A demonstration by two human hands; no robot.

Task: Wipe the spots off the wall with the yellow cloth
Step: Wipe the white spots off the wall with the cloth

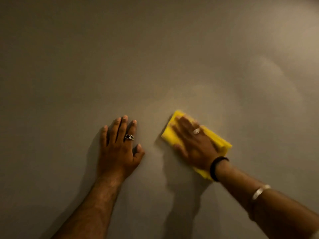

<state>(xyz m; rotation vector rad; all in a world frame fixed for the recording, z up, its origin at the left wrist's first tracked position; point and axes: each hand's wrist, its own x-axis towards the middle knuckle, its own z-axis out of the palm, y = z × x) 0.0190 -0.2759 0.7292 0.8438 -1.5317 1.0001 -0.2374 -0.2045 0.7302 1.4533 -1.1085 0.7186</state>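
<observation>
A plain beige-grey wall (155,57) fills the whole view. My right hand (193,142) lies flat on a folded yellow cloth (168,135), pressing it against the wall right of centre; the hand and cloth are slightly blurred. My left hand (119,147) rests flat on the bare wall to the cloth's left, fingers spread, holding nothing, with a dark-stoned ring on it. I cannot make out any distinct spots; fainter, lighter smears (269,66) show on the wall above and right of the cloth.
The wall runs unbroken in all directions with no edge, fitting or other object in sight. Shadows of both arms fall on it below the hands.
</observation>
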